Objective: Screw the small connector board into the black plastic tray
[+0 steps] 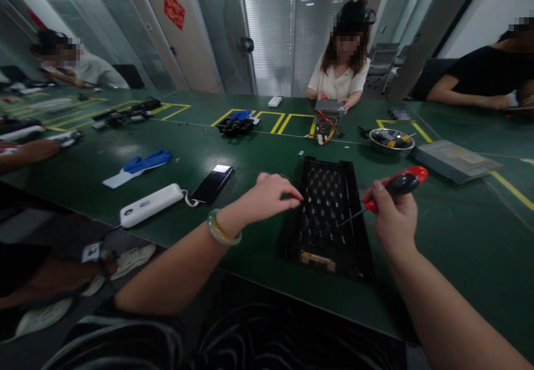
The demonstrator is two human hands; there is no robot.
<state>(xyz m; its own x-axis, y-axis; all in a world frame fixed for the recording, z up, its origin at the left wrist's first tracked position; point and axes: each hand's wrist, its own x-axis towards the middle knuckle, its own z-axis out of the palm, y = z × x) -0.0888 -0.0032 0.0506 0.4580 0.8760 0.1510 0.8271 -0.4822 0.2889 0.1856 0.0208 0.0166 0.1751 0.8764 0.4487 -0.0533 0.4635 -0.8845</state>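
Observation:
My right hand point(394, 217) grips a red-and-black screwdriver point(404, 183) by its handle. The thin shaft slants down to the left, its tip over the black panel point(362, 225); whether it touches is hard to tell. This tray-like panel has raised edges, rows of shiny bumps and a brownish strip point(317, 261) at its near end. At the panel's left edge, my left hand point(271, 196) has its fingers extended and apart, holding nothing visible. A green bangle point(223, 228) circles my left wrist.
Left on the green table lie a phone point(212, 183), a white power strip point(151, 205) and blue-white gloves point(139, 167). A metal bowl point(391, 142) of tools and a grey panel point(456, 160) sit at right. Opposite, a person handles a grey box with wires point(329, 108).

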